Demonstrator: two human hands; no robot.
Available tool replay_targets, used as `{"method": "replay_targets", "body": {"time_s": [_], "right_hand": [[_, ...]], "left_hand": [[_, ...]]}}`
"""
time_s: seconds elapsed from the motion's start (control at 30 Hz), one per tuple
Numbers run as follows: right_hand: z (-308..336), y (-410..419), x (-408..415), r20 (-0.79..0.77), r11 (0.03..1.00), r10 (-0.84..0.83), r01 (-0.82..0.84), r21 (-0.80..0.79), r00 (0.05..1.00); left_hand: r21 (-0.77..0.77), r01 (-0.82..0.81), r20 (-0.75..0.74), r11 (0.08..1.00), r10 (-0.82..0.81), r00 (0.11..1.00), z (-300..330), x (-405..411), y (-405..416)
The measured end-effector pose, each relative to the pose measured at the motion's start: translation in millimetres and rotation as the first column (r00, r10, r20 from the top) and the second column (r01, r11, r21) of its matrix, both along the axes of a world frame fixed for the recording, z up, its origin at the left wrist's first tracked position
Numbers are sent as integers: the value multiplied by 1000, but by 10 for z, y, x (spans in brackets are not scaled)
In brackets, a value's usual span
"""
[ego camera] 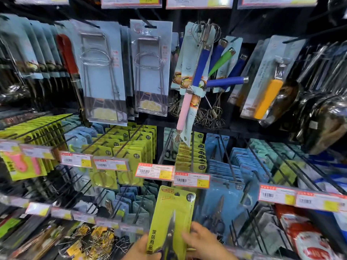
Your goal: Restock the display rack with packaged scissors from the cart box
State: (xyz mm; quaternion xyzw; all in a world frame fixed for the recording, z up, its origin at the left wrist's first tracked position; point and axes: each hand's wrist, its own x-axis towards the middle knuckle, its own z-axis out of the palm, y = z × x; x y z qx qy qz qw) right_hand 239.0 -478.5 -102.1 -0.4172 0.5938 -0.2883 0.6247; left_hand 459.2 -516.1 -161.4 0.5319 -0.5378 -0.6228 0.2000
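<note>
Yellow-green scissors pack [171,220]: I grip it with my left hand [142,249] and right hand [203,239], upright, hang-hole topmost for the peg [192,151].

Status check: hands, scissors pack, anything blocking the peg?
Left hand and right hand both gripping the green scissors pack. Pack upright, below the peg row, not yet hung. Price tags sit at the peg tips just above the pack.
</note>
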Motion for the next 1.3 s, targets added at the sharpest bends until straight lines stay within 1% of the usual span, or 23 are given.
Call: {"method": "replay_targets", "body": {"time_s": [0.03,0.07,0.13,0.2,0.23,0.3,0.4,0.5,0.6,0.7,0.77,0.93,1.03,1.17,1.23,1.3], "right_hand": [[-92,6,-25,-28,999,-28,27,-45,999],[-90,39,-17,-79,993,-80,72,-96,994],[-110,60,-61,-125,970,-198,177,-165,972],[-20,54,-96,-126,957,-247,222,-186,961],[0,35,-127,-127,952,-262,234,-198,957],[99,2,-148,-150,940,-266,223,-258,952],[216,-76,-148,-139,924,-265,210,-318,954],[261,-180,-151,-145,910,-275,208,-360,951],[254,-240,-136,-168,908,-300,227,-351,939],[163,-247,-142,-184,917,-302,232,-325,935],[112,-250,-145,-189,919,-311,244,-311,931],[24,-430,-149,-249,910,-355,273,-312,901],[-61,-573,-139,-346,900,-400,292,-324,849],[-68,-711,-108,-509,879,-465,312,-359,724],[-66,-733,-90,-603,905,-423,290,-310,676],[-145,-693,-114,-665,944,-329,254,-212,670]], "left_hand": [[-4,-14,-32,1000,14,999,64,-95,58],[-14,74,-12,997,-74,997,224,-155,119],[25,147,-18,989,-146,989,256,-281,147],[-17,77,-4,997,-77,997,254,-357,145],[-28,-1,-13,1000,1,1000,230,-393,121],[-75,-85,-34,994,83,996,337,-484,97],[-169,-128,-20,977,127,992,433,-564,37],[-239,-120,-14,964,121,993,479,-584,-33],[-201,-110,0,973,112,994,468,-591,-102],[-149,-55,41,987,62,997,371,-589,-122],[-154,-40,59,987,49,997,311,-604,-131],[-151,-66,52,986,75,996,263,-658,-298],[-181,-64,80,981,80,994,230,-714,-452],[-220,-46,156,974,82,984,174,-787,-651],[-217,-30,243,976,83,967,140,-793,-708],[-181,14,334,983,49,941,64,-797,-723]]}}
